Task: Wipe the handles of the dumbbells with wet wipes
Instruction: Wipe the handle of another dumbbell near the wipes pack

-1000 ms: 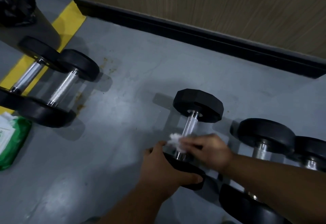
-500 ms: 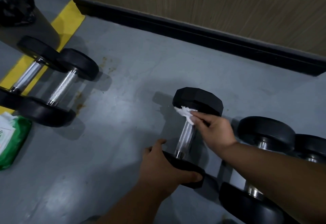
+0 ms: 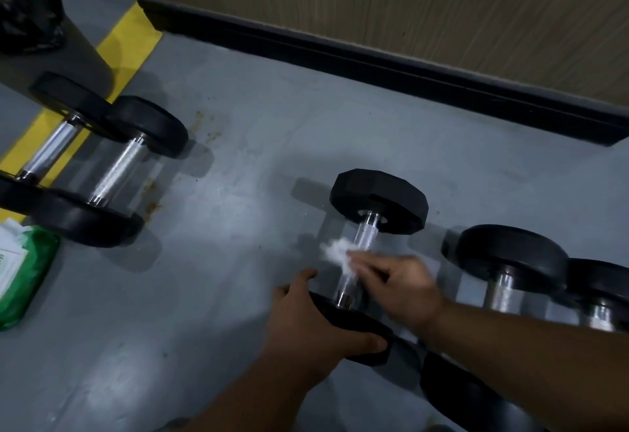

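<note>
Grey floor (image 3: 238,295): dumbbell (image 3: 366,237) between both hands, wipe (image 3: 335,254) on handle.

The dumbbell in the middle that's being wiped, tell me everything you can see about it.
The dumbbell lies on the grey floor, its handle pointing away from the person. It has two black many-sided ends that look like rubber and a shiny, knurled metal handle. The left hand grips the near end, steadying it. The right hand presses a crumpled white wipe against the middle of the handle; this hand is blurred. The far end is untouched.
</note>
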The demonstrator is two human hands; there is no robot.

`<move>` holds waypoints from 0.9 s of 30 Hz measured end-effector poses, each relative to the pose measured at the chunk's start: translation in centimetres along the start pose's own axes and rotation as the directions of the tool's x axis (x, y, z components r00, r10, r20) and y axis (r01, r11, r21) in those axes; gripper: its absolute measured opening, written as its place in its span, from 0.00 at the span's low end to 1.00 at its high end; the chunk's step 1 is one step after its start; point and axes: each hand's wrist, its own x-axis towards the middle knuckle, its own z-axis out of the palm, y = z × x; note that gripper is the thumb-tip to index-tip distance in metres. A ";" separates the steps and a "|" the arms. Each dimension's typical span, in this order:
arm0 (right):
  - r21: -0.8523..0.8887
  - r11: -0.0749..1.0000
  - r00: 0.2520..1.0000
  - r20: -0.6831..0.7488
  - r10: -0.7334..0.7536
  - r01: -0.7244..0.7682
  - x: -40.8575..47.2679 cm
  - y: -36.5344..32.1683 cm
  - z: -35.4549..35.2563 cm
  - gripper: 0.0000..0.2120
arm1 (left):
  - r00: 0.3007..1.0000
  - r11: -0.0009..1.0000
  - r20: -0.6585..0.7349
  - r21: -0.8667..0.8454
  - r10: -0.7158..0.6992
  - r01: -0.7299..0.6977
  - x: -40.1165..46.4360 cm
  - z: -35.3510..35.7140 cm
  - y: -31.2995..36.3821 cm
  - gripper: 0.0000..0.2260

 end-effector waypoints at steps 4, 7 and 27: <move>0.064 0.998 0.994 0.111 0.016 -0.023 0.3 0.1 0.1 0.08 | 1.000 1.000 -0.014 0.007 0.001 -0.001 0.0 0.1 0.0 0.52; 0.125 0.977 0.973 -0.135 0.187 -0.170 3.9 0.1 -1.2 0.07 | 1.000 0.999 -0.018 0.050 -0.021 0.022 0.1 0.1 -0.1 0.56; 0.002 0.988 0.951 0.270 -0.151 0.156 -1.3 1.3 -2.2 0.12 | 0.985 0.971 -0.169 0.225 -0.045 0.083 -2.8 3.7 1.4 0.59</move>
